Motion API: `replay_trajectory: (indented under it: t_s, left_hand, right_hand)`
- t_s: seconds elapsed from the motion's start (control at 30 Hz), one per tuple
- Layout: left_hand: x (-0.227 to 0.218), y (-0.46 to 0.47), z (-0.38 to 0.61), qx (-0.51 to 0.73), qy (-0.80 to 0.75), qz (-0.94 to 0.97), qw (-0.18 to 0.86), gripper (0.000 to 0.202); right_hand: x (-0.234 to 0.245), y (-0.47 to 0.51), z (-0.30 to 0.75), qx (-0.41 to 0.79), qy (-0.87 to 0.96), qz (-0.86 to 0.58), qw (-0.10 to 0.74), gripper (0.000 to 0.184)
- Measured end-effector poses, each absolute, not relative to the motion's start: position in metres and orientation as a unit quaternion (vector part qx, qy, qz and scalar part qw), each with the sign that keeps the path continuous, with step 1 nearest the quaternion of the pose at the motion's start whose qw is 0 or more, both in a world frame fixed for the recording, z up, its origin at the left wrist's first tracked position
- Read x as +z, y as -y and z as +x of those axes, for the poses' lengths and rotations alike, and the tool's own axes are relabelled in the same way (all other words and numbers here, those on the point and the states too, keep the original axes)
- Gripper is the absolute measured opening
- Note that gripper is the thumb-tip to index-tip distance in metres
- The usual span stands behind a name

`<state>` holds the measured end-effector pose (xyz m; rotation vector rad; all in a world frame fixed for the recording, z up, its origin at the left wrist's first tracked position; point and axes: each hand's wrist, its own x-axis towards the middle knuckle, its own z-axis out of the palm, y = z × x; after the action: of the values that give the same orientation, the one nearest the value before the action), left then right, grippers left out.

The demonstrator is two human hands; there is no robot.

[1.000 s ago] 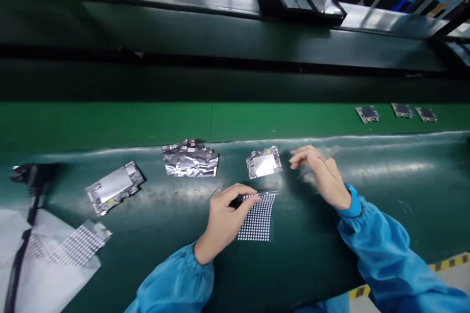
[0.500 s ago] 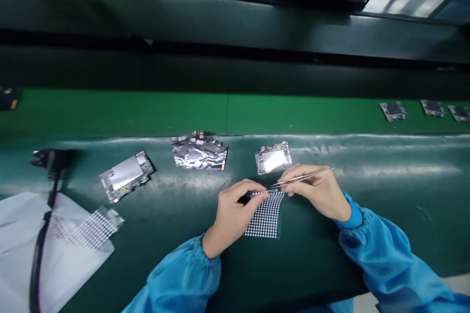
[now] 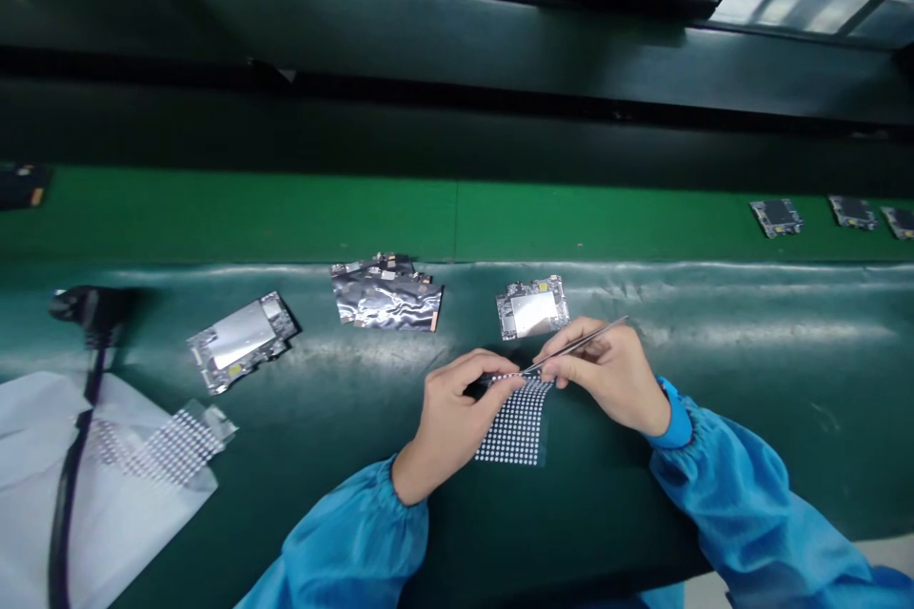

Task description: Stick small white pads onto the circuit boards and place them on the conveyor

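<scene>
A clear sheet of small white dots point(image 3: 515, 425) lies on the dark green bench mat point(image 3: 749, 381). My left hand point(image 3: 451, 419) pinches the sheet's top left edge, fingers closed on it. My right hand point(image 3: 614, 376) grips metal tweezers point(image 3: 571, 348) whose tips touch the sheet's top edge. A small circuit board point(image 3: 532, 307) with a silver shield lies just beyond both hands.
A pile of crumpled silver foil parts point(image 3: 386, 295) and another board point(image 3: 241, 340) lie to the left. A second dot sheet point(image 3: 171, 447) rests on white paper point(image 3: 107, 514) by a black cable point(image 3: 68, 485). Three boards point(image 3: 777, 216) ride the green conveyor belt point(image 3: 286, 219) at the right.
My right hand came down from beside the small board to the dot sheet, bringing the tweezer tips onto its top edge. My left hand kept its hold on the sheet.
</scene>
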<state>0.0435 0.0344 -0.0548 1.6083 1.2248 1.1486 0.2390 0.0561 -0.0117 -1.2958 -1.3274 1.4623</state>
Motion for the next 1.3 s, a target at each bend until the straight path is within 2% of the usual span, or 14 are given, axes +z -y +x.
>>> replay_trajectory:
  t_s: [0.17, 0.37, 0.47, 0.6, 0.8, 1.07, 1.3]
  left_hand:
    - [-0.056, -0.034, 0.043, 0.455, -0.481, 0.637, 0.395, 0.007]
    - [-0.056, -0.034, 0.042, 0.451, -0.484, 0.636, 0.399, 0.009]
    - [-0.057, -0.034, 0.042, 0.451, -0.481, 0.637, 0.400, 0.010]
    - [-0.058, -0.034, 0.041, 0.445, -0.483, 0.643, 0.394, 0.010]
    - [-0.057, -0.034, 0.040, 0.450, -0.478, 0.641, 0.398, 0.009]
    - [-0.057, -0.033, 0.041, 0.449, -0.484, 0.639, 0.394, 0.007]
    - [-0.057, -0.032, 0.042, 0.453, -0.479, 0.636, 0.402, 0.010]
  right_hand:
    - [-0.010, -0.061, 0.242, 0.571, 0.488, -0.521, 0.406, 0.005]
    - [-0.020, -0.100, 0.251, 0.466, 0.519, -0.571, 0.432, 0.011]
    - [-0.032, -0.118, 0.258, 0.457, 0.505, -0.571, 0.459, 0.012]
    - [-0.044, -0.126, 0.269, 0.456, 0.464, -0.581, 0.489, 0.024]
    - [-0.044, -0.124, 0.264, 0.466, 0.466, -0.578, 0.481, 0.025]
    - [-0.042, -0.127, 0.223, 0.485, 0.519, -0.563, 0.423, 0.019]
    - [-0.048, -0.129, 0.223, 0.486, 0.526, -0.560, 0.418, 0.020]
